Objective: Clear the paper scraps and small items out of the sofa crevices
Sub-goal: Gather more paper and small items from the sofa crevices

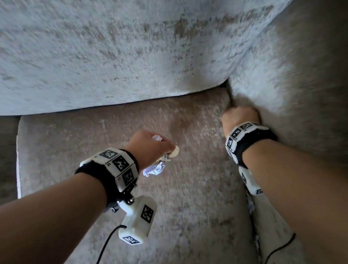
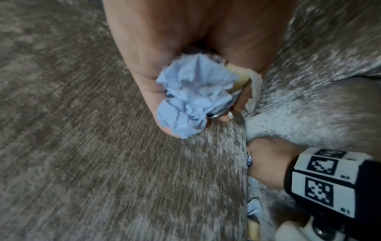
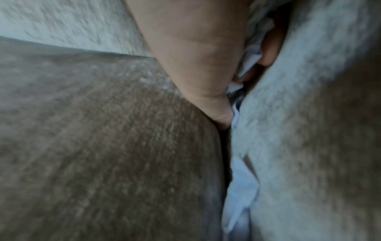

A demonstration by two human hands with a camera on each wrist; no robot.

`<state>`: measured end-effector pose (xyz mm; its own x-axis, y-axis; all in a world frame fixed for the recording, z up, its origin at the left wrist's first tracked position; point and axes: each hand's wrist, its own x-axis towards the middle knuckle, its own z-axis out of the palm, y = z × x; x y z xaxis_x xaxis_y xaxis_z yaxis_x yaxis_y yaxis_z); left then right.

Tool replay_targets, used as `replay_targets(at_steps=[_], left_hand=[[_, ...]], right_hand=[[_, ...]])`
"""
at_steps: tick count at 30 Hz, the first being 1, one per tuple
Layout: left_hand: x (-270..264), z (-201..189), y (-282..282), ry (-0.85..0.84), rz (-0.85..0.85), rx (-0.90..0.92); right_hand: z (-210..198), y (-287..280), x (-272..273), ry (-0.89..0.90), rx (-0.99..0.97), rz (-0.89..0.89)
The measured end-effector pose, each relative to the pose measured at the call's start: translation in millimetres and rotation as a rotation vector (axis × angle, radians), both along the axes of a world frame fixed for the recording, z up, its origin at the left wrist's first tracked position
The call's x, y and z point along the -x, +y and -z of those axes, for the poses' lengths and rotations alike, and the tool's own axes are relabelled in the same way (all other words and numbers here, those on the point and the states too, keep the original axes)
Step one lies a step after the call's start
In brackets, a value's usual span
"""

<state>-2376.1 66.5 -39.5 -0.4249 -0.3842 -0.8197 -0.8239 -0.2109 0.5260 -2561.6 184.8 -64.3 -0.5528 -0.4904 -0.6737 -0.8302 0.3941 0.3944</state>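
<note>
Grey-brown velvety sofa seat cushion (image 1: pixel 180 200) fills the near ground, with the pale back cushion (image 1: pixel 115 32) rising at the far side and the padded armrest (image 1: pixel 311 84) at the right. Along the near right, pale blue paper scraps (image 3: pixel 239 187) lie wedged in the crevice between seat and armrest. Over the middle of the seat the left hand (image 1: pixel 148 148) hangs with its grip curled tight round a crumpled pale blue paper wad (image 2: pixel 191 97), a round gold coin (image 1: pixel 175 150) and some small metal pieces that are too blurred to name. Farther right, the right hand (image 1: pixel 241 119) is pushed into the crevice, its fingers (image 3: pixel 270 52) pinching a bit of pale paper (image 3: pixel 250 57) against the thumb.
</note>
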Motion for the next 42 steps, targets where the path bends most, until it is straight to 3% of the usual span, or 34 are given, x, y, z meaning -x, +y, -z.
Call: replay_targets(at_steps=[9,16,24,26,29,31,36,42], left_hand=[[-4.5,-17.4,-10.5,0.052,-0.007,0.019],[-24.8,-37.8,-2.6,0.067,0.043,0.023],[-32.1,-53.7,24.1,0.076,0.113,0.024],[-30.6,-52.1,33.5,0.075,0.118,0.016],[-29.0,-49.1,44.8,0.069,0.145,0.008],[-28.9,-44.7,49.8,0.054,0.141,0.019],[-28.0,-34.2,51.8,0.037,0.146,0.074],[-28.4,-24.0,49.6,0.033,0.137,0.080]], right_hand=[[-17.0,3.3,-10.1,-0.020,0.118,0.089],[-55.4,16.4,-19.6,-0.205,0.318,0.661],[-63.7,74.3,-58.3,-0.437,0.781,1.173],[-62.6,85.5,-65.9,-0.404,0.669,1.019],[-62.9,98.8,-81.4,-0.210,0.397,0.591],[-58.4,109.0,-93.8,-0.132,0.299,0.431],[-45.4,116.7,-105.4,-0.060,0.177,0.346],[-14.8,118.7,-100.2,0.015,0.231,0.265]])
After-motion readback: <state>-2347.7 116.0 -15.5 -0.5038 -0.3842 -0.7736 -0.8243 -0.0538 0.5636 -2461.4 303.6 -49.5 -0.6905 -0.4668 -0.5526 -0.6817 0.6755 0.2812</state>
